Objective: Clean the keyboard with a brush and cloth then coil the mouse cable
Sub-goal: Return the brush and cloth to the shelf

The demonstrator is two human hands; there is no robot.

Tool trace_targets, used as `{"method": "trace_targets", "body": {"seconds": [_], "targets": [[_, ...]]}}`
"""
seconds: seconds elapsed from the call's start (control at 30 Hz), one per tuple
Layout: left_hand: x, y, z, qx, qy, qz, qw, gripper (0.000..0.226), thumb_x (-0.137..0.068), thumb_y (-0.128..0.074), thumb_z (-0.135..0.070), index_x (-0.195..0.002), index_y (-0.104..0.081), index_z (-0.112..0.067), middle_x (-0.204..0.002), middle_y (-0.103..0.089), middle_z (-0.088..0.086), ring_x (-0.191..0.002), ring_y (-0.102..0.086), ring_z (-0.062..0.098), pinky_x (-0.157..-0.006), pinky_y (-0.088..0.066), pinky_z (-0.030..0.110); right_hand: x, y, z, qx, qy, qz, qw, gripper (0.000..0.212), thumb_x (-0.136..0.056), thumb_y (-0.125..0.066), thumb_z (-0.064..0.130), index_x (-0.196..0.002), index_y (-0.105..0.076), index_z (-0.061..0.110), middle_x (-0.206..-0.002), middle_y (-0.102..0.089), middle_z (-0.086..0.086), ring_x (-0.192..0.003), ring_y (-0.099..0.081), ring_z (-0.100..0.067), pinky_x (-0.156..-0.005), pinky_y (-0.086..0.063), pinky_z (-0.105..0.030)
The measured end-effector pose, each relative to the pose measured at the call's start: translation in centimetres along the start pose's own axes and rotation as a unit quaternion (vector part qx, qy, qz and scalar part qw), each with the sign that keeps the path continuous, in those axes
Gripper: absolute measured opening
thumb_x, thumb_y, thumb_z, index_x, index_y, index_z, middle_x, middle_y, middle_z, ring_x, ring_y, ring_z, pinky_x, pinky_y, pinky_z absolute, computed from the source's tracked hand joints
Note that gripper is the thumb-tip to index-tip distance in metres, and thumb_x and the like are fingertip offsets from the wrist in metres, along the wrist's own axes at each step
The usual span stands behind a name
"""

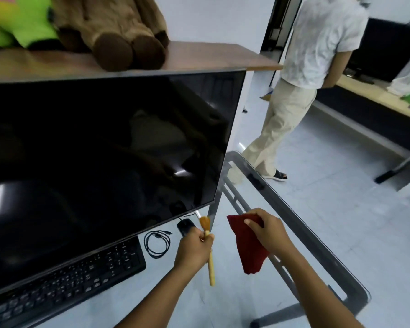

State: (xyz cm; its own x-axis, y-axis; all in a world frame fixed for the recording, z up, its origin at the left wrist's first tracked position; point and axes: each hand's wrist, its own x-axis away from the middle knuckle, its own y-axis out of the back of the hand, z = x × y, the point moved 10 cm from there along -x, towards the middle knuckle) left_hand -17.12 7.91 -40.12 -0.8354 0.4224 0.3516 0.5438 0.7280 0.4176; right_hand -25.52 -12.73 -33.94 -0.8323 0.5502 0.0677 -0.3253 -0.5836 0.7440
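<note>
At the near right end of the white counter [133,301], the left hand [193,250] is curled round the pale wooden handle of the brush [210,263], bristles pointing up and away, just beside the black mouse [184,226]. The right hand [270,233] pinches the top edge of the red cloth [249,252], which hangs free over the counter's right edge. The keyboard [64,285] lies well to the left, its far rows tucked under the lower edge of the dark monitor [100,162]. A thin black cable [157,243] sits in a loose loop between keyboard and mouse; whether it belongs to the mouse I cannot tell. No key looks touched, so brushing seems to be the step in hand. To do it well, the brush should tip over so the bristles point down, then travel left to the keys and sweep along the rows in one direction, pushing dust off one end. The low monitor edge crowds the far rows, so a flatter brush angle would help there, with the cloth kept off the keys until wiping.
</note>
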Motion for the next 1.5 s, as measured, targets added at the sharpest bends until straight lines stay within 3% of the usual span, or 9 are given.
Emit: {"method": "trace_targets", "body": {"seconds": [0.13,0.53,0.63,0.73,0.87,1.07,1.27,1.4,1.5], "targets": [[1.3,2.1,-4.3,-0.008,-0.057,-0.003,0.998,0.028,-0.090,-0.059,-0.040,-0.082,-0.053,-0.013,-0.075,-0.068,0.006,-0.069,-0.067,0.020,-0.067,-0.058,0.042,1.5,5.2,5.3,0.001,0.041,-0.057,0.998,0.010,-0.090,-0.069,0.023,-0.093,-0.070,0.033,-0.083,-0.067,0.020,-0.078,-0.060,0.005,-0.063,-0.041,-0.006],[4.6,7.4,-21.3,0.031,-0.212,-0.079,0.974,0.026,-0.090,-0.060,-0.039,-0.078,-0.051,-0.018,-0.062,-0.055,-0.005,-0.053,-0.053,0.007,-0.049,-0.045,0.024,0.4,19.0,18.5,-0.008,0.196,-0.161,0.967,0.010,-0.092,-0.066,0.022,-0.090,-0.067,0.032,-0.081,-0.068,0.018,-0.080,-0.062,0.000,-0.067,-0.041,-0.007],[4.5,10.3,-26.8,0.032,-0.248,-0.130,0.959,0.028,-0.087,-0.062,-0.041,-0.072,-0.048,-0.022,-0.063,-0.056,-0.005,-0.059,-0.058,0.009,-0.055,-0.047,0.028,-1.2,22.1,22.7,0.003,0.249,-0.178,0.952,0.010,-0.093,-0.065,0.024,-0.090,-0.064,0.033,-0.078,-0.062,0.025,-0.074,-0.058,0.007,-0.063,-0.040,-0.003],[4.2,13.0,-33.3,0.056,-0.284,-0.144,0.946,0.026,-0.087,-0.064,-0.038,-0.075,-0.051,-0.019,-0.069,-0.067,0.002,-0.058,-0.065,0.012,-0.051,-0.052,0.033,-3.1,25.7,27.1,0.014,0.302,-0.206,0.931,0.004,-0.092,-0.066,0.028,-0.090,-0.067,0.031,-0.076,-0.061,0.021,-0.076,-0.059,-0.004,-0.066,-0.043,-0.012],[4.2,17.2,-41.6,0.080,-0.317,-0.145,0.934,0.026,-0.092,-0.061,-0.032,-0.081,-0.056,-0.008,-0.070,-0.071,0.009,-0.034,-0.054,0.007,-0.036,-0.040,0.018,-6.9,29.5,32.4,0.053,0.338,-0.225,0.912,0.015,-0.092,-0.064,0.038,-0.101,-0.075,0.032,-0.089,-0.070,0.012,-0.086,-0.059,-0.008,-0.077,-0.049,-0.027],[-2.0,23.5,-45.3,0.030,-0.238,-0.192,0.952,0.034,-0.093,-0.058,-0.033,-0.084,-0.066,-0.001,-0.070,-0.069,0.015,-0.040,-0.056,0.014,-0.040,-0.044,0.020,-15.8,31.4,37.4,0.066,0.372,-0.216,0.900,0.018,-0.095,-0.060,0.030,-0.105,-0.073,0.022,-0.107,-0.073,0.000,-0.104,-0.063,-0.020,-0.089,-0.047,-0.031],[-9.9,27.4,-42.8,-0.027,-0.123,-0.235,0.964,0.037,-0.093,-0.060,-0.033,-0.094,-0.066,0.004,-0.068,-0.065,0.015,-0.037,-0.050,0.014,-0.038,-0.044,0.021,-23.8,27.8,40.5,0.055,0.373,-0.128,0.918,0.017,-0.093,-0.063,0.033,-0.101,-0.073,0.021,-0.103,-0.071,0.001,-0.092,-0.056,-0.014,-0.078,-0.039,-0.023],[-13.5,28.5,-41.2,-0.045,-0.082,-0.247,0.964,0.035,-0.095,-0.057,-0.031,-0.094,-0.064,0.003,-0.078,-0.070,0.019,-0.041,-0.053,0.017,-0.039,-0.046,0.022,-27.4,24.7,41.7,-0.046,0.361,-0.050,0.930,0.018,-0.089,-0.069,0.034,-0.098,-0.074,0.019,-0.096,-0.071,0.003,-0.094,-0.065,-0.016,-0.081,-0.052,-0.030],[-15.2,28.2,-40.7,-0.069,-0.064,-0.245,0.965,0.033,-0.095,-0.056,-0.028,-0.095,-0.062,0.005,-0.064,-0.063,0.015,-0.038,-0.051,0.016,-0.038,-0.045,0.021,-31.4,21.0,40.3,-0.068,0.311,0.012,0.948,0.027,-0.085,-0.073,0.036,-0.103,-0.074,0.015,-0.103,-0.073,-0.004,-0.097,-0.067,-0.021,-0.091,-0.056,-0.040]]}}
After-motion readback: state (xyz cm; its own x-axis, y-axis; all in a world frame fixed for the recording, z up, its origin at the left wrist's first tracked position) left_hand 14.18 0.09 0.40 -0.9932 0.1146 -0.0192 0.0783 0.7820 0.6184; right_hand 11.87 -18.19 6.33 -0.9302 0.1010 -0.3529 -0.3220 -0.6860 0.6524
